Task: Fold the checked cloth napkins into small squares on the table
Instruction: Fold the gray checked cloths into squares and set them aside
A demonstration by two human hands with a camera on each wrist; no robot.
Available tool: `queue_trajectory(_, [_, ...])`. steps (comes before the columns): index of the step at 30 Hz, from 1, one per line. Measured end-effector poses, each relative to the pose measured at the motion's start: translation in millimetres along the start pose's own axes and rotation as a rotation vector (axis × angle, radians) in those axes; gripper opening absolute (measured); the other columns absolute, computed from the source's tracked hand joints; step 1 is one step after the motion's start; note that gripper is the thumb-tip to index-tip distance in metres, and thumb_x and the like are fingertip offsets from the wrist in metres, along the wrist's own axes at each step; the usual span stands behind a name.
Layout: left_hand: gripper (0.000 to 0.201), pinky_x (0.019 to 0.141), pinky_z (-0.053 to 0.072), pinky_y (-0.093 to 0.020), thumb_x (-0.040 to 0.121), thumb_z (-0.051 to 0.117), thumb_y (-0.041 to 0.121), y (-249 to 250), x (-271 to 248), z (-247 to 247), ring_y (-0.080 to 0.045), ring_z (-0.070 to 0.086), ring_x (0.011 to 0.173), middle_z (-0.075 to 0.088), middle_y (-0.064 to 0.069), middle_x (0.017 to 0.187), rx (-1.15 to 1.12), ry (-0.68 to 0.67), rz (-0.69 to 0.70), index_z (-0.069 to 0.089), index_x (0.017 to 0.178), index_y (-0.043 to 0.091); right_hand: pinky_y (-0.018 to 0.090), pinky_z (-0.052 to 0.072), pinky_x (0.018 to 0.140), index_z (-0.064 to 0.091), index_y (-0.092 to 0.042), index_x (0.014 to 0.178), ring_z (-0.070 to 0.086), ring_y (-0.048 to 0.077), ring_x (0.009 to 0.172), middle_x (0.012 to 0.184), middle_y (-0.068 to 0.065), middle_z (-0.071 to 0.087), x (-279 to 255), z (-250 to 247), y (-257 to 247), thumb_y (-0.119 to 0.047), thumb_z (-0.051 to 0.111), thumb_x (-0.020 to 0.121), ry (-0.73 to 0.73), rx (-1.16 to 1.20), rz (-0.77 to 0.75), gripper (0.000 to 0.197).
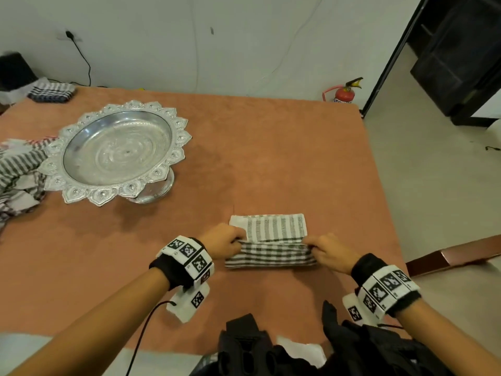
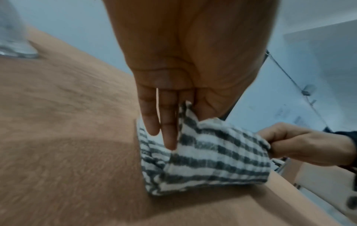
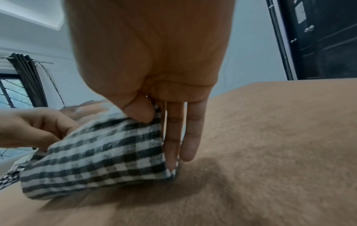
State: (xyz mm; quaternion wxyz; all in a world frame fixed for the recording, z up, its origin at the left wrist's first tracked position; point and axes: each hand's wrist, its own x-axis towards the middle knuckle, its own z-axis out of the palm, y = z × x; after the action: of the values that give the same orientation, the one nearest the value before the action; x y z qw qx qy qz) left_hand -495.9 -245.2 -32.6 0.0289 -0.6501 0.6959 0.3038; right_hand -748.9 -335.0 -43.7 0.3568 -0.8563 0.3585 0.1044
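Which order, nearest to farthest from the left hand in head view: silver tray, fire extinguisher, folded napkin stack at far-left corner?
From the left hand:
1. Silver tray, ahead-left on the table.
2. Folded napkin stack, far-left table corner.
3. Fire extinguisher, on the floor beyond the far edge, right.

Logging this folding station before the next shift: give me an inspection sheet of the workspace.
Surface: table with brown cover.
Job's things: checked napkin part-folded, near flap lifted; folded napkins far left corner; unfolded pile at left edge.
Clutter: silver pedestal tray.
Grippers: left hand and right hand each pinch an end of the flap.
Cables: black lead from left wrist; wall cable.
Surroundings: fire extinguisher, dark doorway.
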Motion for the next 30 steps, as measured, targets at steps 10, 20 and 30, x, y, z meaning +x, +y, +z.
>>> queue_trajectory(10, [0.020,0.071,0.039,-0.033,0.091,0.039,0.005,-13,41,-7,-0.031,0.057,0.093,0.063,-0.017,0.103,-0.159,0.357,-0.273,0.057,0.099,0.001,0.029,0.040,0.071,0.059,-0.003,0.106,0.057,0.028,0.092,0.106,0.018,0.064,55,-14,-3,0.001,0.037,0.088,0.325,0.176,0.290,0.028])
queue_trajectory(20, [0.036,0.089,0.047,-0.041,0.083,0.054,0.006,-7,43,14,-0.030,0.057,0.107,0.058,-0.012,0.116,0.112,0.597,-0.186,0.054,0.119,0.006,0.031,0.045,0.073,0.046,-0.008,0.126,0.057,0.027,0.101,0.115,0.012,0.061,57,-8,-18,-0.017,0.040,0.097,0.547,-0.034,0.267,0.031])
queue_trajectory(30, [0.060,0.119,-0.004,-0.034,0.102,0.023,0.034,3,29,45,-0.019,-0.010,0.146,-0.013,-0.005,0.158,0.326,0.035,-0.096,-0.005,0.149,0.011,0.049,-0.002,0.116,-0.006,-0.025,0.150,-0.015,0.019,0.145,0.158,-0.002,-0.015,45,44,-35,-0.034,0.025,0.101,-0.010,-0.377,0.141,0.059])
